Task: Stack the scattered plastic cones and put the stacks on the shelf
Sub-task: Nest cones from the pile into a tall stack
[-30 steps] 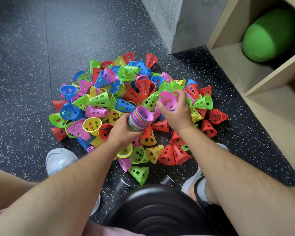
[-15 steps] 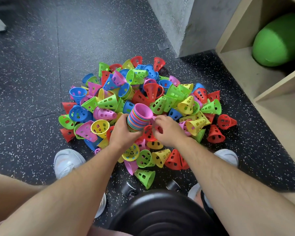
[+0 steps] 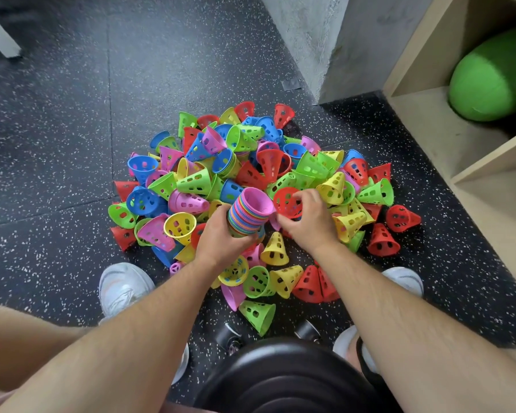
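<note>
One nested stack (image 3: 248,214) sits gripped in my left hand (image 3: 221,238); my right hand (image 3: 309,223) fingers (image 3: 304,197) pinch a red cone (image 3: 286,201) by its rim. I judge it light, stiff, slick: grip rims. The pile (image 3: 248,162) lies beyond, the shelf (image 3: 423,114) farther right.

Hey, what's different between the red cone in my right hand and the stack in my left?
The red cone is a single piece; the stack is many nested cones with multicoloured rims, pink uppermost. The right hand pinches the red cone with its fingertips; the left hand wraps round the stack. Both are held over the pile, wide ends facing up.
</note>
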{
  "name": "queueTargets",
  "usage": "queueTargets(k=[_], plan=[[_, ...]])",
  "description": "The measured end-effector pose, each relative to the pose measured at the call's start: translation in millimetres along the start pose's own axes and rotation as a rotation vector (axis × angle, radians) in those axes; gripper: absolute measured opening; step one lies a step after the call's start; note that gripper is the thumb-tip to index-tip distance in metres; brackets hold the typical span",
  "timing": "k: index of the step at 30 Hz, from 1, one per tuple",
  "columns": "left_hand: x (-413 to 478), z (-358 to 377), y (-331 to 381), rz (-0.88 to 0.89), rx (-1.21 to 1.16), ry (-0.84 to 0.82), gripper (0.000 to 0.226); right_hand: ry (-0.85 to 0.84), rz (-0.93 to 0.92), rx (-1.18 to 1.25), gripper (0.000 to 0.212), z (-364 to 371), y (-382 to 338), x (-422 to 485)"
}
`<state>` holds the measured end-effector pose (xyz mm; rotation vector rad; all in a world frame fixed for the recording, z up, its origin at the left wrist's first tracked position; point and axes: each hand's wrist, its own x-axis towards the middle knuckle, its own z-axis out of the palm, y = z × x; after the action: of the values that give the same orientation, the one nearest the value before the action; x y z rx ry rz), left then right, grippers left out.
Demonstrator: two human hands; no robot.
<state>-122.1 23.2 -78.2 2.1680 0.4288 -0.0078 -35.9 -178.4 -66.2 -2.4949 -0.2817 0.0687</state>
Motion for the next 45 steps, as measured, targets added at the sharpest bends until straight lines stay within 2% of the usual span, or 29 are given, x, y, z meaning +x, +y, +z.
queueTargets(k=[4, 6, 9, 11, 13, 15, 16, 18, 20, 21, 26, 32, 40, 45], plan=[[2, 1, 1, 0.002, 0.002, 0.003, 0.066, 0.146, 0.089, 0.208, 0.062, -23, -15, 17], [3, 1, 2, 0.011, 0.002, 0.018, 0.066, 0.156, 0.042, 0.294, 0.062, -30, -28, 23], [6, 0, 7, 0.012, -0.001, 0.060, 0.066, 0.009, -0.103, 0.267, 0.068, -32, -49, 27], [9, -1, 10, 0.018, -0.028, 0.089, 0.066, -0.093, -0.131, 0.247, 0.073, -27, -57, 28], [11, -3, 11, 0.024, -0.062, 0.119, 0.065, -0.048, -0.065, 0.344, 0.060, -23, -59, 27], [12, -7, 9, 0.025, -0.085, 0.149, 0.066, 0.018, -0.019, 0.356, 0.034, -16, -52, 25], [12, -8, 8, 0.023, -0.090, 0.161, 0.067, -0.013, -0.025, 0.295, 0.024, -12, -46, 23], [11, -11, 7, 0.024, -0.104, 0.181, 0.064, -0.181, -0.070, 0.132, 0.018, 1, -33, 16], [10, -13, 7, 0.031, -0.114, 0.193, 0.062, -0.327, -0.090, 0.022, 0.022, 16, -24, 8], [10, -14, 7, 0.030, -0.117, 0.197, 0.062, -0.349, -0.089, 0.011, 0.025, 23, -23, 6], [9, -14, 7, 0.053, -0.092, 0.206, 0.061, -0.311, -0.015, 0.043, 0.060, 45, -40, 13], [11, -13, 3, 0.077, -0.083, 0.197, 0.060, -0.360, 0.031, -0.162, 0.042, 63, -44, 19], [11, -14, 2, 0.045, -0.083, 0.186, 0.060, -0.437, 0.074, -0.120, 0.038, 63, -35, 13], [12, -14, 2, 0.044, -0.082, 0.183, 0.060, -0.398, 0.143, 0.014, 0.050, 34, -26, 19]])
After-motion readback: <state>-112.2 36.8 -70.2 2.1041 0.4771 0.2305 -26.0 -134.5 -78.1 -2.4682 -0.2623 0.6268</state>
